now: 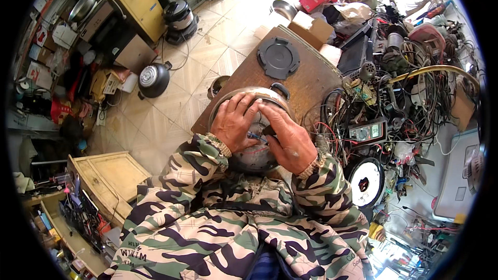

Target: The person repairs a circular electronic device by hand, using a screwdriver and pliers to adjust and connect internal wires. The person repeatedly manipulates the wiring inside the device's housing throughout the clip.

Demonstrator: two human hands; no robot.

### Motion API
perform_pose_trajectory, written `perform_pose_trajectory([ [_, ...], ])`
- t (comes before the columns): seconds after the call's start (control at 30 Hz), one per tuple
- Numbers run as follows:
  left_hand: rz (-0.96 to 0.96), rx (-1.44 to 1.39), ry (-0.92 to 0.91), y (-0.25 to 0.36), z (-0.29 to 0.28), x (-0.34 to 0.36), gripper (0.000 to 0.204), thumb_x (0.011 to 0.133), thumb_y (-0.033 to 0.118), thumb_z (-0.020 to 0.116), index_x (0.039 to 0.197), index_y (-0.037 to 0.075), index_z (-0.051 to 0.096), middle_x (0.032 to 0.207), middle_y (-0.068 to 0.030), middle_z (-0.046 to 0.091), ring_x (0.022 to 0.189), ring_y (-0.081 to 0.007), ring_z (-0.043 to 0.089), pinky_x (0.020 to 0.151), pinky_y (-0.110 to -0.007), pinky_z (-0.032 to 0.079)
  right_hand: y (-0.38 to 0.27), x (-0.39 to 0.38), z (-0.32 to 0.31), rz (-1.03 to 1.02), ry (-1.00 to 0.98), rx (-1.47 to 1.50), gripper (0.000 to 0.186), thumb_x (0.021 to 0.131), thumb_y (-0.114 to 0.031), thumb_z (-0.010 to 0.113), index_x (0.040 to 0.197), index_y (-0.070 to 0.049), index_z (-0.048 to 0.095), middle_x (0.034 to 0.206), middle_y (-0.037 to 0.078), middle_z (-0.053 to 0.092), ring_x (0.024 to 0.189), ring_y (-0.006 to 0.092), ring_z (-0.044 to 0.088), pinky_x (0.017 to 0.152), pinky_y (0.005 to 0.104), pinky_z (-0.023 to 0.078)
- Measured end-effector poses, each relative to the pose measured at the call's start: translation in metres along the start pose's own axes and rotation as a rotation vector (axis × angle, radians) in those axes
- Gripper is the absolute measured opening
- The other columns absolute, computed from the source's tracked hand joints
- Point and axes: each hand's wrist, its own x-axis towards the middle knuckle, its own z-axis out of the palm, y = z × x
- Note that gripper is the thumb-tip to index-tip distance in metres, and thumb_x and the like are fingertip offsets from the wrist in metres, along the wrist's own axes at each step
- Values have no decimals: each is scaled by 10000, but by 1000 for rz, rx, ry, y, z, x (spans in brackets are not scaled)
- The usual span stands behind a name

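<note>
A round appliance body (218, 111) with a metal rim and a dark side handle (280, 91) sits on a brown wooden table (307, 80), close to my lap. Its open face is up, and red wiring shows inside. My left hand (234, 120) curls over the left rim, thumb reaching inward. From the right, my right hand (290, 137) bends in, its fingertips meeting the left ones at the far rim. Between the thumbs is a small blue piece (256, 136), too small to name. The fingers partly hide the inside. Farther back lies a round black plastic cover (278, 58).
Cables, tools and parts heap up on the right, with a multimeter (367, 132) and a white ring-shaped part (364, 182) among them. On the tiled floor stand a dark pot (154, 80) and a cooker (179, 21). An open drawer (78, 236) holds tools at lower left.
</note>
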Motion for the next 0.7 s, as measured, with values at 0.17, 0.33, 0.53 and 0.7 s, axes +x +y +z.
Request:
perform_pose_trajectory([
  [0.17, -2, 8, 28, -2, 3, 1, 1176, 619, 452, 1013, 1610, 112, 478, 1644, -126, 469, 1541, -339, 423, 1241, -512, 365, -7, -1, 6, 189, -97, -388, 595, 935, -163, 834, 1459, 13, 616, 1103, 211, 754, 924, 401, 777, 794, 444, 630],
  [0.33, -14, -7, 18, -1, 2, 1, 1184, 627, 475, 1009, 1618, 120, 469, 1653, -125, 457, 1548, -343, 416, 1245, -519, 357, -8, 7, -6, 53, -23, -35, 540, 939, -117, 816, 1427, 29, 637, 1124, 238, 746, 1021, 392, 770, 880, 433, 617],
  [0.53, -22, 14, -23, 0, 3, 1, 1191, 634, 488, 1011, 1624, 122, 459, 1663, -123, 442, 1550, -348, 411, 1246, -530, 361, -7, -4, -4, 242, -62, -267, 588, 936, -156, 829, 1448, 31, 610, 1118, 234, 731, 986, 391, 764, 799, 430, 614],
  [0.7, -27, 20, 14, -1, 1, 0, 1109, 656, 483, 988, 1590, 133, 502, 1642, -111, 482, 1538, -344, 435, 1231, -546, 385, -3, 2, -6, 93, -87, 66, 701, 928, -147, 825, 1537, 35, 529, 1281, 266, 688, 1120, 402, 728, 916, 426, 597],
])
